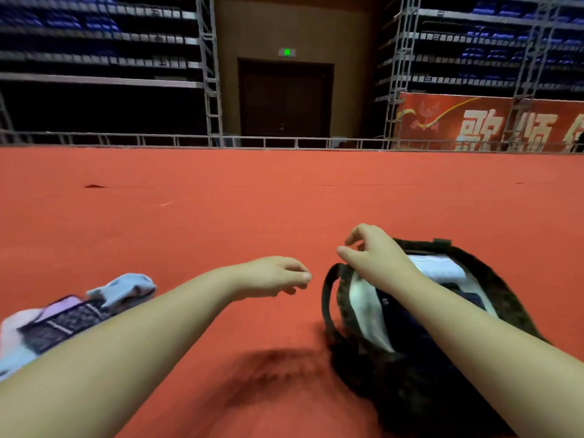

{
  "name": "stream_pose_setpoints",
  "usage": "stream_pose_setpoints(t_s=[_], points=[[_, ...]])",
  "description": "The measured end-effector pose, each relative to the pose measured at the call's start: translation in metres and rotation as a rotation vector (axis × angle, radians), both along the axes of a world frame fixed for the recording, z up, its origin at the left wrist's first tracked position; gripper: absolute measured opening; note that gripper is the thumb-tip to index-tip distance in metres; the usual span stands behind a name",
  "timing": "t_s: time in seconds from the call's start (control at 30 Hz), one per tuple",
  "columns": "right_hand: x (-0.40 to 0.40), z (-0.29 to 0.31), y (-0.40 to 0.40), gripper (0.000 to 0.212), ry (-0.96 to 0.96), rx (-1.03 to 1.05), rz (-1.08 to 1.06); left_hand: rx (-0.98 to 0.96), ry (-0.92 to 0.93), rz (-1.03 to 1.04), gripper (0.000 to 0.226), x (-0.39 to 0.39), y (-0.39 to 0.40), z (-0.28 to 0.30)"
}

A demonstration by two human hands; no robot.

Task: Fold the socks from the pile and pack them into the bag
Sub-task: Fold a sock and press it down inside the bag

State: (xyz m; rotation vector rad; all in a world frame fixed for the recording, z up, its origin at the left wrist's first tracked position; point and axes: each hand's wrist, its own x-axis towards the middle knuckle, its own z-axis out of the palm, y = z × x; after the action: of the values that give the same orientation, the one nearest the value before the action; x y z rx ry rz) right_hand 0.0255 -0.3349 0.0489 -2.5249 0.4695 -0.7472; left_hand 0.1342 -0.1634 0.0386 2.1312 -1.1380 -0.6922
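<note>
Hands and bare forearms stretched forward over a red carpet, viewed from head height. Left hand in mid-air between pile and bag, fingers loosely curled, thumb near the fingertips; held nothing. Right hand above the far left rim of the bag, fingers relaxed and slightly spread; likewise gripped nothing (contact with the rim: could not tell). Bag, dark and woven, open on the carpet at right, with a black strap looping out on its left side; showed a pale lining and something white and flat within, but no folded sock plainly made out inside. Socks heaped at far left, well apart from the bag and partly hidden behind the left forearm: pale blue, lilac and a dark patterned piece. Judged to be a gap between steps, with nothing in either hand and the pile not yet emptied. Next move probably called for bringing the left hand to the pile, picking out a sock or a pair, folding it, then carrying it across to the bag's mouth, perhaps with the right hand holding the opening wide. Found nothing on the carpet between pile and bag; strap and soft rim possibly apt to droop over the opening. Beyond the carpet: a low metal railing, a dark double door under a green exit sign, tiers of blue seats on either side, and a red banner with large pale characters at right.
</note>
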Motion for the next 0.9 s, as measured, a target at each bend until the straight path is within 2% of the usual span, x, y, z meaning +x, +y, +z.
stream_pose_setpoints(t_s=[0.2,0.33,0.43,0.53,0.67,0.77,0.83,0.9], points=[[0.064,-0.031,0.098,0.014,0.187,0.082,0.217,0.221,-0.010,0.138,0.018,0.057,0.139,-0.008],[0.089,-0.052,0.154,0.022,0.334,0.029,0.361,0.232,-0.010,0.294,0.011,0.085,0.225,-0.008],[0.103,-0.064,0.191,0.030,0.406,-0.011,0.439,0.211,0.006,0.443,0.015,0.099,0.276,-0.013],[0.112,-0.071,0.209,0.031,0.444,0.001,0.484,0.244,-0.064,0.548,0.017,0.112,0.298,-0.025],[0.114,-0.081,0.216,0.029,0.451,0.019,0.500,0.222,-0.307,0.756,0.034,0.128,0.302,-0.045],[0.114,-0.090,0.214,0.026,0.466,0.048,0.502,0.173,-0.253,0.906,0.050,0.134,0.306,-0.056],[0.112,-0.095,0.210,0.023,0.479,0.079,0.501,0.170,-0.222,0.887,0.035,0.137,0.311,-0.063],[0.111,-0.099,0.205,0.019,0.485,0.115,0.505,0.080,-0.165,0.851,0.015,0.136,0.312,-0.064]])
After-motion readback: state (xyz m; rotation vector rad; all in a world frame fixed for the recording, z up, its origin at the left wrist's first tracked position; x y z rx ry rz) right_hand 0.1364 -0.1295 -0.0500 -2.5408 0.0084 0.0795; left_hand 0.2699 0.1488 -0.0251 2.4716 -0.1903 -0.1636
